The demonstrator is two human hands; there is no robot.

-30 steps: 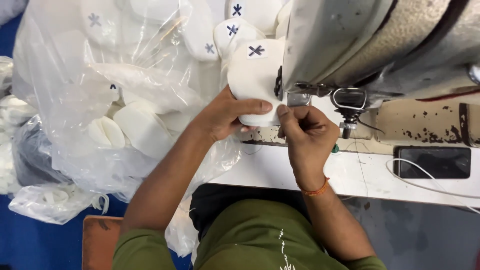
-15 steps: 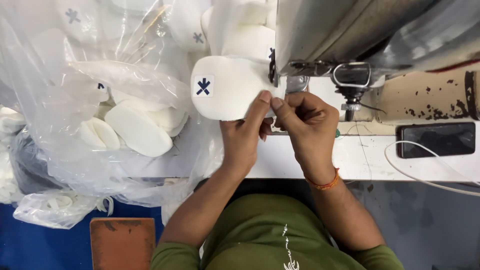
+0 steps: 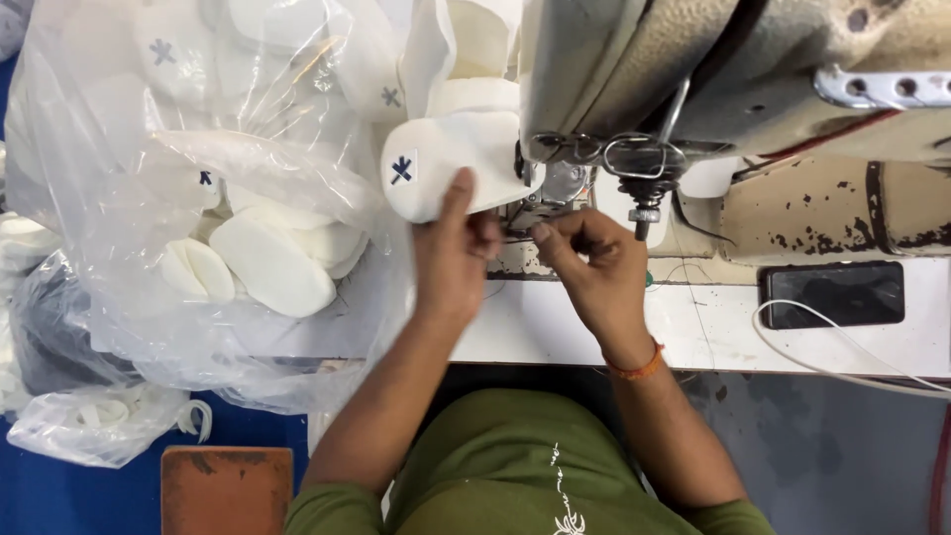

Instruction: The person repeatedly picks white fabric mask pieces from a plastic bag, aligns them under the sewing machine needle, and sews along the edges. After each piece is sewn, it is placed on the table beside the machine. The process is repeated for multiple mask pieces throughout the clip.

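The white padded fabric piece with a dark cross mark [image 3: 451,163] has turned toward the grey sewing machine [image 3: 634,79] at frame centre, left hand [image 3: 451,258] pinching its edge, right hand [image 3: 589,263] clenched beside the needle, stitching apparently unfinished.

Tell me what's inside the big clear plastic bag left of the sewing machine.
The clear plastic bag holds white padded oval pieces, some bearing a dark cross mark. Folds and glare in the plastic hide how many there are and what lies beneath.

Bright, even light from above fills the scene, with white glare on the clear plastic bag [image 3: 129,198] at left, soft shadow under the sewing machine [image 3: 693,69], and slight blur toward the far edges.
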